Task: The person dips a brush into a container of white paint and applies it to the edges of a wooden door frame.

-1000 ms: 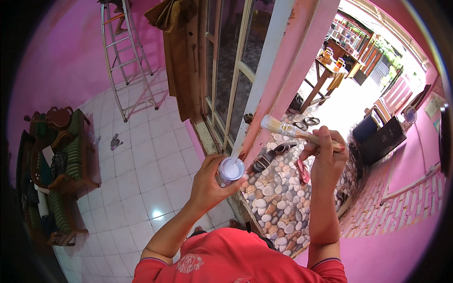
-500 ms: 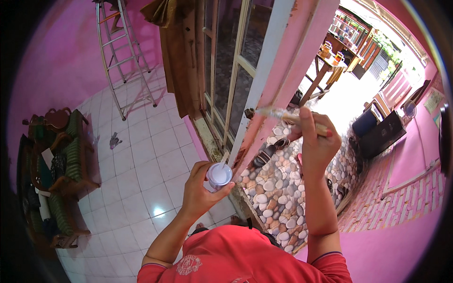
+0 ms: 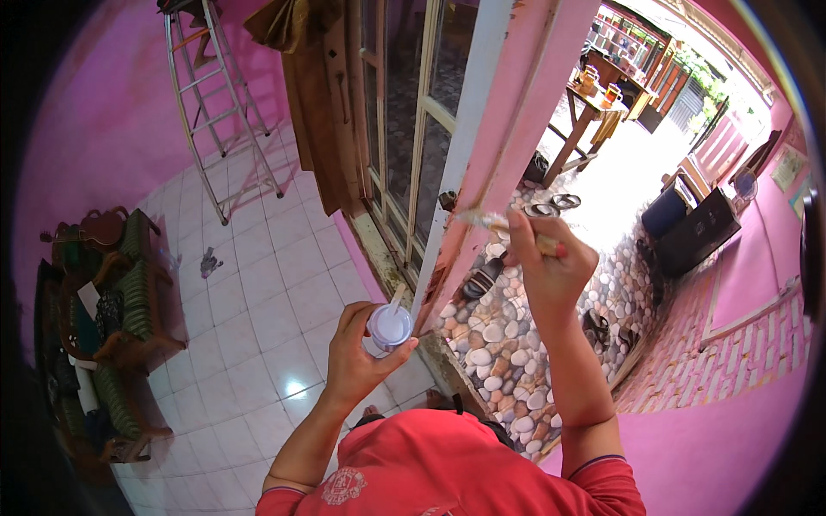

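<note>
- A green-striped sofa (image 3: 138, 297) and a ladder (image 3: 200, 81) stand on white tiles (image 3: 249, 318).
- Left hand (image 3: 357, 357): fingers curl around a cup (image 3: 389, 347) of pale liquid (image 3: 390, 327).
- Brush (image 3: 492, 223) near the peeling pink frame (image 3: 508, 112), contact unclear.
- Right hand (image 3: 551, 271): fingers pinch the brush's handle.
- Pebble-patterned floor (image 3: 525, 378); beyond, a desk (image 3: 594, 103) carries jugs (image 3: 613, 93).

A cup (image 3: 390, 328) is held in the left hand (image 3: 355, 359), left of a brush (image 3: 492, 223) held in the right hand (image 3: 551, 268) before a post (image 3: 508, 129), while a ladder (image 3: 208, 172) is stood far left and a table (image 3: 570, 144) is placed far right.
</note>
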Available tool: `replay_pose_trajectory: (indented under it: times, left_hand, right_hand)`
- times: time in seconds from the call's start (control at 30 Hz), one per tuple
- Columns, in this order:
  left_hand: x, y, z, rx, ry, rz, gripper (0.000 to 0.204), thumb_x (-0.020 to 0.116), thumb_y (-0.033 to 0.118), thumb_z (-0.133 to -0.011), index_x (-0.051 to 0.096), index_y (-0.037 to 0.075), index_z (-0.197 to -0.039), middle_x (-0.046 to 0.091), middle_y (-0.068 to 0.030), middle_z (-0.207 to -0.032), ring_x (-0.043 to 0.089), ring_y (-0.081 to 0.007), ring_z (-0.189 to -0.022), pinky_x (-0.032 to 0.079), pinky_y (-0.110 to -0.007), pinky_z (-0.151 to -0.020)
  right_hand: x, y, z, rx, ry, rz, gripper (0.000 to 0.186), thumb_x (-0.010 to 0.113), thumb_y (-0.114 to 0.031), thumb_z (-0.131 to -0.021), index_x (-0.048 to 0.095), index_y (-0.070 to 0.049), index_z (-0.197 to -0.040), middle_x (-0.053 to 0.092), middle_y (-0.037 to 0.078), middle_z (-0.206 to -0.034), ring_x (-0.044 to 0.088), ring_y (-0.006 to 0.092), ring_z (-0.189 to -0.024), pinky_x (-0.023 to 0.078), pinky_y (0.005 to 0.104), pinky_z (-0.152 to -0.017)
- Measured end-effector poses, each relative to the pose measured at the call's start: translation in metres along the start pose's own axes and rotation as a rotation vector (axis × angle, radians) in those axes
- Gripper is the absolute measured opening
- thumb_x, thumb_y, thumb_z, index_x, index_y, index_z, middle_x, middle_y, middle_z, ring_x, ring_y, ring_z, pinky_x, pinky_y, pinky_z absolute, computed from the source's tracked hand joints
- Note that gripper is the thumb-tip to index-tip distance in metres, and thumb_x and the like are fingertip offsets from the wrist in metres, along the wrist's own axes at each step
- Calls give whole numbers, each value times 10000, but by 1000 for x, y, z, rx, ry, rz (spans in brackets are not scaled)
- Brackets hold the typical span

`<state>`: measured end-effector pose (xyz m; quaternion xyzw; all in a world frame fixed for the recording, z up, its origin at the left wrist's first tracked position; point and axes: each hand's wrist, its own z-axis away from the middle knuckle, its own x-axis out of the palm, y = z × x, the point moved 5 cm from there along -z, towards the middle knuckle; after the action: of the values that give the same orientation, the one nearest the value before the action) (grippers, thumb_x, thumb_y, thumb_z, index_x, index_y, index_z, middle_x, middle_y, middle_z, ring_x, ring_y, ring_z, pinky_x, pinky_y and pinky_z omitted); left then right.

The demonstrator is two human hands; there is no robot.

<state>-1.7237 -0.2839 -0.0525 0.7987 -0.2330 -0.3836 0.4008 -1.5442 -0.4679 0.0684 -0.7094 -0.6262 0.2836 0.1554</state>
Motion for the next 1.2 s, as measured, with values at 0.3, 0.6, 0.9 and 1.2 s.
replay_pose_trajectory:
  times: [0.3,0.6,0.9,1.2]
  left_hand:
    - [-3,-8,12,53,49,-40,569,925,292,-731,657,12,-1149,626,-109,-1143,651,-244,-975,532,-346,-783]
    - [-5,-8,15,70,36,-43,587,932,283,-724,652,-3,-1154,622,-113,-1146,657,-242,-964,541,-344,-785]
    - [-6,-8,22,61,38,-74,589,931,286,-728,649,-13,-1149,617,-122,-1143,661,-243,-961,548,-346,-793]
    - [-9,-10,27,54,54,-41,573,922,276,-746,642,-6,-1159,610,-116,-1152,663,-241,-965,549,-344,-794]
  right_hand:
    - [-17,-49,-35,32,123,-87,178,810,-90,-912,711,15,-808,671,26,-605,632,47,-543,448,189,-477]
    - [0,-34,-34,-84,65,27,210,826,-104,-896,692,-15,-761,597,9,-542,555,51,-473,401,214,-458]
    - [-9,-34,-19,27,47,13,248,832,-140,-896,692,-12,-737,633,24,-561,605,50,-494,431,214,-458]
    - [-14,-64,-51,-36,211,-180,221,798,-118,-925,711,-8,-754,620,10,-555,618,58,-492,422,207,-431]
